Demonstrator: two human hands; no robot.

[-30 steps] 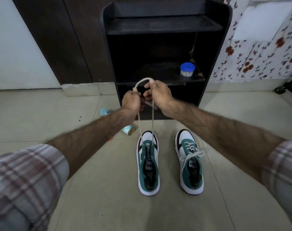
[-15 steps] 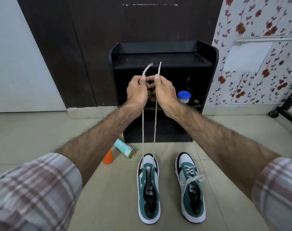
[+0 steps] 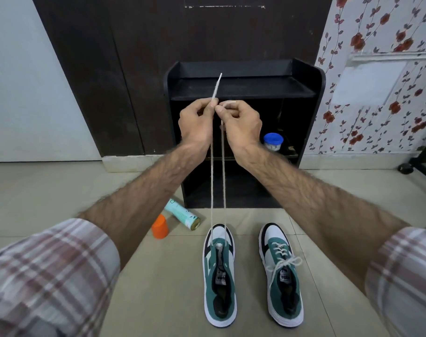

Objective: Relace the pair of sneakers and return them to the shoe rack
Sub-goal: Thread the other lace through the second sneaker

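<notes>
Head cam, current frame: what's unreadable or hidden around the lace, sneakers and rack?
- Lace grip points: head view, curled fingers of the left hand and right hand cover them.
- Left sneaker eyelets: too small to tell how many are threaded.
- Shoe rack middle shelf: both hands block most of it; beside them only a blue-lidded jar shows.
- Jar label: too small to read.

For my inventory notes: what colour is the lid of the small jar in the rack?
Blue lid; the head view shows it.
</notes>
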